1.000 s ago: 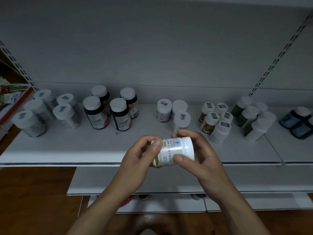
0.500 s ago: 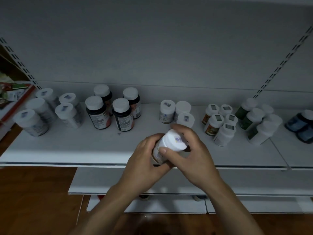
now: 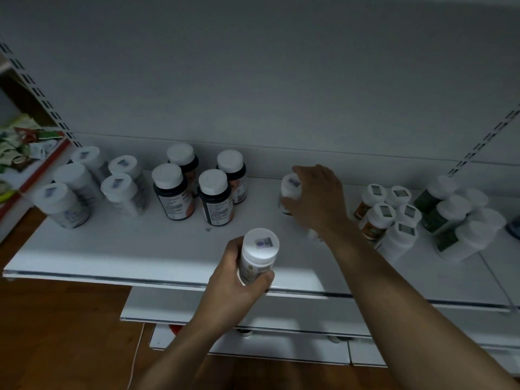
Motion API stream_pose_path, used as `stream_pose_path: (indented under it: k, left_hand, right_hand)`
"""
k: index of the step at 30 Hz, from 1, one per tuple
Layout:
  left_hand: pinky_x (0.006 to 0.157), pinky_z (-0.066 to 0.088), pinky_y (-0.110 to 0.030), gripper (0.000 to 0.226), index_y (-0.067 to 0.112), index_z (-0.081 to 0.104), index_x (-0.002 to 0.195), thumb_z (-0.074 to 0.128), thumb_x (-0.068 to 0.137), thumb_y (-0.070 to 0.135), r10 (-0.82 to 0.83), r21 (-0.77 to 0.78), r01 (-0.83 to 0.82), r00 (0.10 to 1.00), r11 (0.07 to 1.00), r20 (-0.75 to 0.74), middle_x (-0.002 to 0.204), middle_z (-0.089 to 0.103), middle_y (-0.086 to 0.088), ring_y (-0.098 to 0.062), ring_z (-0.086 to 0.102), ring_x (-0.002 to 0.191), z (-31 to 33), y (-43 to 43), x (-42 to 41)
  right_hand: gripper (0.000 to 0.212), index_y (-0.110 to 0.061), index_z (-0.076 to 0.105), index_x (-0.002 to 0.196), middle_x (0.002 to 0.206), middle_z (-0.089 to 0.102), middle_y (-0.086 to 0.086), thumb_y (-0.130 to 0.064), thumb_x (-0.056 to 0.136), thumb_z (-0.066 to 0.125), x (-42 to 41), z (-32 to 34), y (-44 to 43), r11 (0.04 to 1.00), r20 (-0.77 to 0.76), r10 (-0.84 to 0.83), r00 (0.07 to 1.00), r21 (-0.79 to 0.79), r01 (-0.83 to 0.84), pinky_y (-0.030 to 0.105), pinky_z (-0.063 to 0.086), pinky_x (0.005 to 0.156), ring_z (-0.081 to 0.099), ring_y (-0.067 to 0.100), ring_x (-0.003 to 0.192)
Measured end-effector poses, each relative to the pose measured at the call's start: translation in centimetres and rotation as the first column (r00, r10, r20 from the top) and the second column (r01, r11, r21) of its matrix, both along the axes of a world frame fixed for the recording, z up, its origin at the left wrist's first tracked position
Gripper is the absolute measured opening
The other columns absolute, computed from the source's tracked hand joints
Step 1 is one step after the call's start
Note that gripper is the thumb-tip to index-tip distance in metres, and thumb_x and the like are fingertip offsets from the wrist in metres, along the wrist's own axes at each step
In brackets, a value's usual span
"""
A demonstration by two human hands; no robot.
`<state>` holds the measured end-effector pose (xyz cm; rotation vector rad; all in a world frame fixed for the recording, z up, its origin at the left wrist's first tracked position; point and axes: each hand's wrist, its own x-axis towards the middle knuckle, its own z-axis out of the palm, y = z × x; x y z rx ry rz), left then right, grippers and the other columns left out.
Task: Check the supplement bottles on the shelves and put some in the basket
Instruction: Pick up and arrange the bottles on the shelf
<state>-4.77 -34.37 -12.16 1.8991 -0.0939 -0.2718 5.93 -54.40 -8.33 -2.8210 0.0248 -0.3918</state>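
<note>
Left grip point(image 3: 233, 280) is wrapped round an upright white bottle point(image 3: 260, 249), front-right of the dark bottles point(image 3: 171, 190). Right grip point(image 3: 320, 198) curls over the second bottle point(image 3: 291, 187), upright and further right of them. It looks clasped, though blur obscures the contact.

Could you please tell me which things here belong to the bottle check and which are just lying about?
Job: white bottle in left hand; shelf bottle at right hand; dark bottles; shelf.
Lying about: packets on the side rack.
</note>
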Motion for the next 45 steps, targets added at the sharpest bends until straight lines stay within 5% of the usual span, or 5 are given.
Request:
stream_pose_path:
  k: [11,20,28,39,45]
  left_hand:
    - [0.079,0.047,-0.011,0.049,0.059,0.05,0.1,0.076,0.064,0.039,0.075,-0.035,-0.072,0.993,0.997,0.091,0.11,0.058,0.019,0.005,0.057,0.099,0.1,-1.6,1.2]
    - [0.068,0.042,-0.012,0.023,0.022,0.06,0.102,0.072,0.082,0.021,0.018,0.05,-0.026,0.988,0.998,0.156,0.098,0.068,0.003,-0.011,0.064,0.091,-1.9,-6.9,10.0]
    - [0.104,0.041,-0.031,0.071,0.015,0.04,0.142,0.077,0.082,0.019,-0.014,0.008,0.013,0.998,1.0,0.055,0.141,0.05,-0.002,-0.018,0.049,0.129,-2.1,-6.2,10.2]
    - [0.098,0.041,-0.013,0.07,0.049,0.042,0.133,0.077,0.079,0.021,-0.29,-0.16,0.311,0.946,0.937,0.146,0.133,0.053,0.027,0.005,0.049,0.126,2.2,-1.3,-5.2]
    - [0.092,0.054,-0.047,0.07,0.044,0.05,0.126,0.081,0.072,0.013,-0.164,-0.226,0.24,0.937,0.944,0.309,0.126,0.06,0.016,-0.014,0.059,0.118,4.5,-1.2,-5.6]
  right_hand:
    - [0.061,-0.016,0.059,0.129,0.119,0.064,0.008,-0.031,0.073,0.08,-4.4,4.2,-0.2,0.972,0.103,0.015,0.995,0.23,-0.038,0.034,0.037,0.094,0.051,0.032,0.113]
    - [0.062,-0.042,0.049,0.129,0.114,0.044,-0.038,-0.034,0.075,0.08,-15.9,4.5,-0.9,0.863,0.034,-0.011,0.999,0.506,-0.008,-0.005,0.029,0.086,0.041,-0.025,0.105]
    - [0.061,-0.063,0.041,0.112,0.114,0.046,-0.04,-0.036,0.073,0.079,-18.6,2.9,-0.9,0.847,-0.035,0.014,0.999,0.532,0.006,0.006,0.04,0.083,0.047,-0.016,0.108]
    - [0.079,-0.053,0.038,0.133,0.127,0.051,-0.03,-0.027,0.073,0.083,-20.0,2.5,2.6,0.744,0.002,0.128,0.992,0.661,-0.097,0.022,0.044,0.1,0.047,-0.006,0.122]
    - [0.074,-0.049,0.037,0.139,0.132,0.05,-0.026,-0.033,0.075,0.07,-20.9,4.9,4.6,0.718,0.318,0.224,0.921,0.585,-0.377,0.016,0.041,0.098,0.051,0.009,0.126]
